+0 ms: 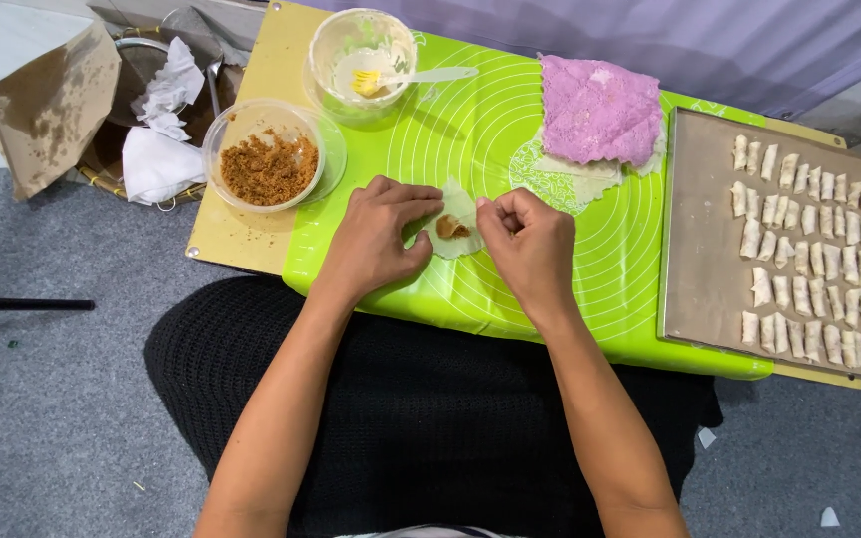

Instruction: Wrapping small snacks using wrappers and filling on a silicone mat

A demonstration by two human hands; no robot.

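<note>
Head view: the left hand (376,239) and right hand (525,239) each pinch an edge of a thin pale wrapper (455,221), which lies between them on the green mat (550,289) and carries a small brown dab of filling (450,228). Beyond the left hand stands a bowl of brown filling (266,164). Beyond the right hand lies a pink cloth (598,108); further right, a tray (705,249) holds finished rolls (809,249).
</note>
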